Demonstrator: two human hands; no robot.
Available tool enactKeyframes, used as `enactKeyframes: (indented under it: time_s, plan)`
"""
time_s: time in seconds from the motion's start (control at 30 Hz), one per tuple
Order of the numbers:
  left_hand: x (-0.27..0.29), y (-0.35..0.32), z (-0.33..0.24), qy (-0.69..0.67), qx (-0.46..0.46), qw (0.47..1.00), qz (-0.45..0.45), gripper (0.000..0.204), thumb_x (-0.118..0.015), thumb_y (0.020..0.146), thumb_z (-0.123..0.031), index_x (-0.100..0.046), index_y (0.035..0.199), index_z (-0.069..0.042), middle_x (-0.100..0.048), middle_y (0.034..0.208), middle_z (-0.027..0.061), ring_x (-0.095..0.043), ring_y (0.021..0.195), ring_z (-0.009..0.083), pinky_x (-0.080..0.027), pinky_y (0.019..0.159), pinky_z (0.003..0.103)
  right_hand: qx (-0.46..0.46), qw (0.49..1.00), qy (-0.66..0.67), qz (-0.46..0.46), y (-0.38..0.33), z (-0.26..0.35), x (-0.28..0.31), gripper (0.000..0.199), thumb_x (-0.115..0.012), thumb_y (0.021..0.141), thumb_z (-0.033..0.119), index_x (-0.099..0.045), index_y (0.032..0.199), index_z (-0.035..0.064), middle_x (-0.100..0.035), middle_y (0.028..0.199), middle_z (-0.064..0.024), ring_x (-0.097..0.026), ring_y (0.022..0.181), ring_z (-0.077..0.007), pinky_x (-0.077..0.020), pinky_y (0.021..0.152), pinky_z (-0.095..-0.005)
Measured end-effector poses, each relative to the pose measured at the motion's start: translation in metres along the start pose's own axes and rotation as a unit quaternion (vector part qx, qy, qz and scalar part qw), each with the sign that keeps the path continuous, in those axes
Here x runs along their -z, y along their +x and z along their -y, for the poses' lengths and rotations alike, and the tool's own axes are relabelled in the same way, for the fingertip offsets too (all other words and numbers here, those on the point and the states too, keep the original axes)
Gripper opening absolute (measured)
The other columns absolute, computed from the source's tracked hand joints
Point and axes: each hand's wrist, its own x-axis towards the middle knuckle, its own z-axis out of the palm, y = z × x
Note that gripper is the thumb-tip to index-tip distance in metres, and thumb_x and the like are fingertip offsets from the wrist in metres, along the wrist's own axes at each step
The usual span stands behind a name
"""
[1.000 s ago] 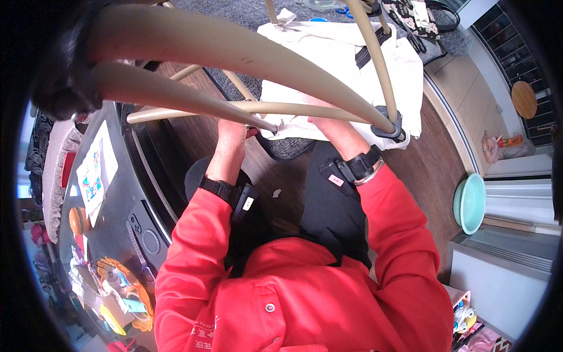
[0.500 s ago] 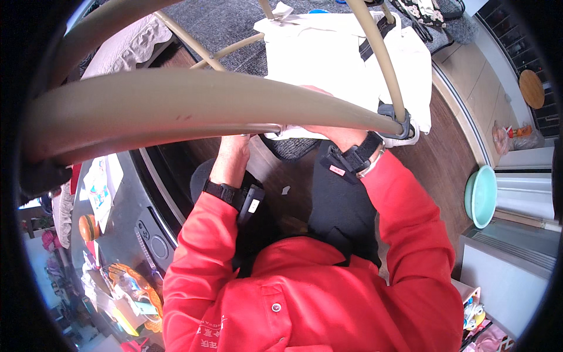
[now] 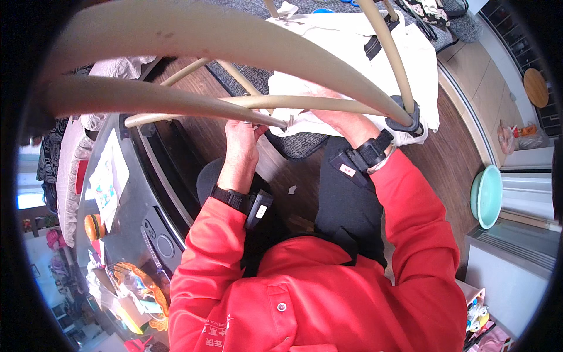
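A frame of beige tubes crosses above my lap, with a dark plastic joint at its right corner. White cloth is spread under and behind the tubes. My left hand has its fingers closed around the free end of a lower tube, close to a corner of the cloth. Reaching under the tubes, my right hand rests at the near side of the cloth. The tubes and the bright cloth partly hide its fingers, so their grip is unclear.
At left stands a grey table with papers, a toy burger and an orange basket. A green basin leans by a white cabinet at right. A paper scrap lies on the wood floor.
The tubes have swung upward at the left and spread apart, showing a crossing tube and my left hand more fully. The right hand stays by the cloth. The view has shifted slightly.
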Motion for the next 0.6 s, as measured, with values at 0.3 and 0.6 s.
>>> enactKeyframes:
  time_s: [0.3,0.6]
  plan:
    - [0.008,0.004,0.006,-0.043,0.027,0.998,0.036,0.029,-0.061,0.089,-0.027,-0.051,0.11,-0.011,-0.053,0.104,0.0013,-0.054,0.096,0.0176,-0.047,0.081,0.038,0.037,0.998,-0.054,-0.013,-0.013,0.016,0.011,0.02,-0.052,0.084,0.01,-0.055,0.099,-0.0038,-0.059,0.09,-0.0241,-0.058,0.088,-0.0387,-0.047,0.076,-0.0369]
    - [0.014,0.011,0.013,-0.043,0.005,0.996,0.073,0.03,-0.062,0.088,-0.028,-0.052,0.111,-0.011,-0.054,0.102,0.0006,-0.055,0.092,0.0149,-0.049,0.079,0.035,0.09,0.995,-0.043,-0.017,-0.01,0.037,0.013,0.019,-0.053,0.084,0.013,-0.052,0.091,-0.0048,-0.058,0.084,-0.0227,-0.058,0.08,-0.0363,-0.0467,0.073,-0.0382]
